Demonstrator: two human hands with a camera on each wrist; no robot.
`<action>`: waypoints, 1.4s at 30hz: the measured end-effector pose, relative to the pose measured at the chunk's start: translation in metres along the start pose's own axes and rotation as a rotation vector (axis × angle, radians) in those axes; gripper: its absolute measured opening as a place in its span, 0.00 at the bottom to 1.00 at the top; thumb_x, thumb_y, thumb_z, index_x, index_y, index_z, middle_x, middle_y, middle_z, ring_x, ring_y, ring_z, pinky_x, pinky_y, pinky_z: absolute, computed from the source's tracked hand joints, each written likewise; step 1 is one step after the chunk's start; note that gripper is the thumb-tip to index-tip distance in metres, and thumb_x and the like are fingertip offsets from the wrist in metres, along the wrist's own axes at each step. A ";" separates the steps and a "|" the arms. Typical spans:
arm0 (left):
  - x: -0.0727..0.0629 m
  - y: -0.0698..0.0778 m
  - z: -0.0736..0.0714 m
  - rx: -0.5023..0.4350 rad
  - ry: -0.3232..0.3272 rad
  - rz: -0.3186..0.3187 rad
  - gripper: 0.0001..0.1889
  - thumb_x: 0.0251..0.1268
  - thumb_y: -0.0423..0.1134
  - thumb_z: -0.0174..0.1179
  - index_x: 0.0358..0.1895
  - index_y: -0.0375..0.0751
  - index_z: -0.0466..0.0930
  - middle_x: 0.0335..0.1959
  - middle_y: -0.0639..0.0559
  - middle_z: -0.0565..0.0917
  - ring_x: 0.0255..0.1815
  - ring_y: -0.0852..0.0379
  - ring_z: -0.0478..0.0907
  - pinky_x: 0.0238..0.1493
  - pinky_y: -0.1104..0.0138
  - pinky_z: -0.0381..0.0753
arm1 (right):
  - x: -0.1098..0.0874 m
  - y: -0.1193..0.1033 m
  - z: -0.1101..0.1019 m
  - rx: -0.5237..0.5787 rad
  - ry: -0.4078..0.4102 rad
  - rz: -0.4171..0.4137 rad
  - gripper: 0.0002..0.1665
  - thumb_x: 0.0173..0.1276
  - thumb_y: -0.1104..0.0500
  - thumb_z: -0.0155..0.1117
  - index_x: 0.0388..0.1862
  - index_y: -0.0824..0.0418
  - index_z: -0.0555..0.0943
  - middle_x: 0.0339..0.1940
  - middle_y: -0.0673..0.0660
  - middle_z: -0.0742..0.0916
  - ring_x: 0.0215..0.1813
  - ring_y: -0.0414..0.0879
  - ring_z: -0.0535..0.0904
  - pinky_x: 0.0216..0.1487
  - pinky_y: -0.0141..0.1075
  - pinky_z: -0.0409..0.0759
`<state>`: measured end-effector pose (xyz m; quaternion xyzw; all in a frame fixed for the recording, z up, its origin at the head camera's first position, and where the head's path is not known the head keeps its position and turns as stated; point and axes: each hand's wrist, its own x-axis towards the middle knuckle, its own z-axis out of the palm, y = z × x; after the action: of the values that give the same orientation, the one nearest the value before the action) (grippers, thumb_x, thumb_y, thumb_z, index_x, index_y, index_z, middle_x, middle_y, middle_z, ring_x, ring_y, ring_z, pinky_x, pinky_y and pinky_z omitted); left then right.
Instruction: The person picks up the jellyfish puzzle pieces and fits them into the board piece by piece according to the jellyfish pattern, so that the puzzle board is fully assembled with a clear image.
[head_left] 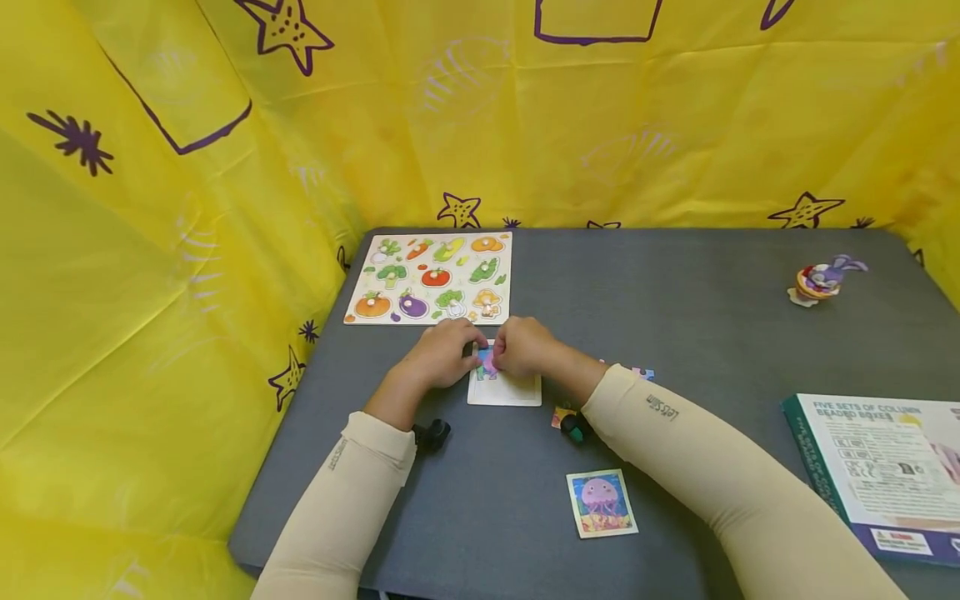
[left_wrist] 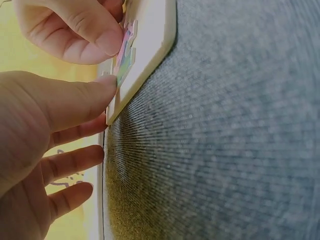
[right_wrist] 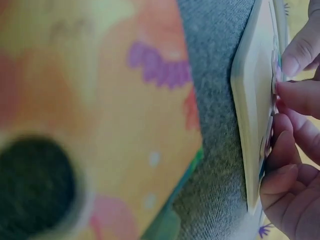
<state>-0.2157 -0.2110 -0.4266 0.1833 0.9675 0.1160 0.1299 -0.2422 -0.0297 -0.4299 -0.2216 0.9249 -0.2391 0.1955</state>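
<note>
A small pale puzzle tray (head_left: pixel 519 392) lies in front of me, with joined jigsaw pieces (head_left: pixel 486 369) in blue, pink and green along its left side. My left hand (head_left: pixel 441 354) is at the tray's left edge. Its thumb (left_wrist: pixel 100 92) presses by the green piece while the other fingers reach out fairly straight past the edge. From the other side, my right hand (head_left: pixel 523 346) curls over the pieces, its thumb and forefinger pinching a jigsaw piece at the pink part. That piece is largely hidden by the fingers.
Loose jigsaw pieces (head_left: pixel 643 373) lie beyond my right forearm, with an orange piece (head_left: pixel 558 415) nearer. A jellyfish picture card (head_left: pixel 602 503) lies closer to me. Behind the tray is a vegetable board (head_left: pixel 467 265). At right are a boxed set (head_left: pixel 877 467) and a rabbit figurine (head_left: pixel 821 279).
</note>
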 end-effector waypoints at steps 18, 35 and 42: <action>0.010 -0.003 0.002 -0.066 0.073 0.008 0.11 0.62 0.39 0.71 0.48 0.48 0.89 0.49 0.51 0.85 0.57 0.48 0.77 0.63 0.54 0.74 | -0.004 0.007 -0.016 0.008 -0.001 -0.015 0.06 0.62 0.58 0.71 0.25 0.53 0.86 0.26 0.49 0.86 0.33 0.46 0.79 0.30 0.34 0.73; -0.001 0.009 0.002 -0.067 -0.039 0.137 0.21 0.70 0.44 0.66 0.64 0.59 0.82 0.60 0.49 0.75 0.60 0.47 0.68 0.64 0.54 0.69 | -0.081 0.089 -0.059 -0.238 -0.081 0.024 0.22 0.56 0.49 0.80 0.38 0.63 0.82 0.34 0.55 0.83 0.40 0.52 0.75 0.45 0.47 0.75; 0.001 0.010 0.003 -0.081 -0.058 0.145 0.22 0.68 0.42 0.67 0.65 0.58 0.82 0.59 0.47 0.74 0.59 0.47 0.67 0.62 0.56 0.70 | -0.084 0.094 -0.054 -0.089 -0.001 0.032 0.15 0.58 0.57 0.79 0.38 0.61 0.81 0.29 0.53 0.82 0.34 0.49 0.76 0.38 0.40 0.73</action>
<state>-0.2128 -0.2012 -0.4269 0.2506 0.9420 0.1590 0.1564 -0.2280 0.1058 -0.4145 -0.2155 0.9380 -0.1946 0.1895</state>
